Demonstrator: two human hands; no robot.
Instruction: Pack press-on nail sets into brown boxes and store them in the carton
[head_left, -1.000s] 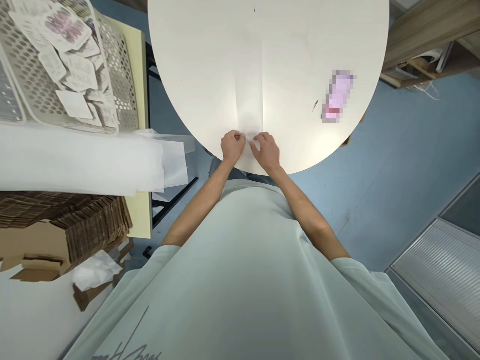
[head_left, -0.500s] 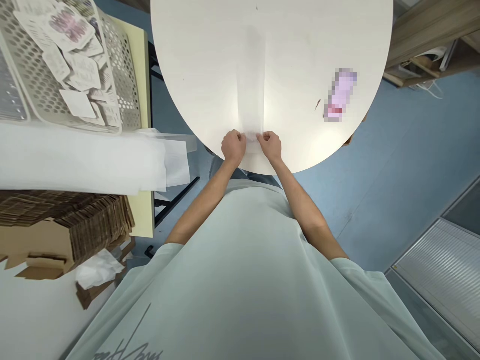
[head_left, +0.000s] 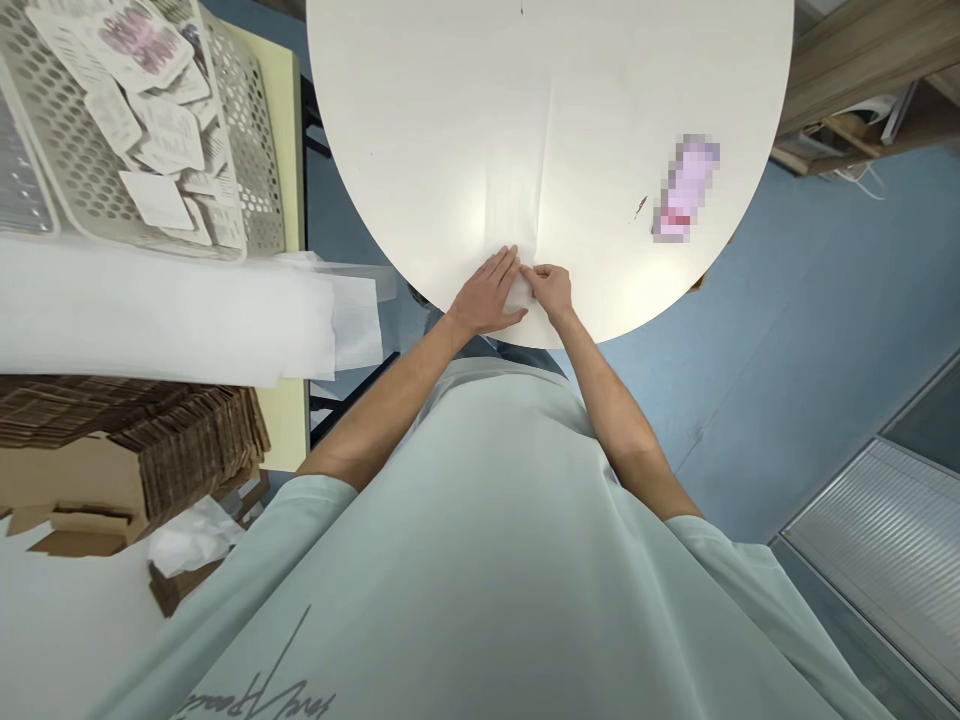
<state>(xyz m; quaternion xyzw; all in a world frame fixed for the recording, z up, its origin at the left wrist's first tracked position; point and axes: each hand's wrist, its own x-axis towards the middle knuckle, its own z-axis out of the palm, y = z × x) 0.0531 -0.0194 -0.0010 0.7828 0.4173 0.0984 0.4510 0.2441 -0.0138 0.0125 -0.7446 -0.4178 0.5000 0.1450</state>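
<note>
A long strip of thin, whitish, see-through sheet lies on the round white table, running away from me. Its near end is under and between my hands, and its far end blends into the tabletop. My left hand rests flat on the near end, fingers stretched out and pointing up to the right. Close beside it, my right hand pinches the strip's right edge between thumb and fingers. Whether anything is wrapped inside the near end I cannot tell.
A blurred pinkish-purple object lies on the table's right side. To the left are a perforated basket of printed cards, a stack of white sheets and folded cardboard boxes. A wooden shelf stands at upper right.
My left hand has gone from a pinch to lying flat, shifting right over the strip. My right hand has moved slightly right. The strip lies straighter, with a sharper right edge.
</note>
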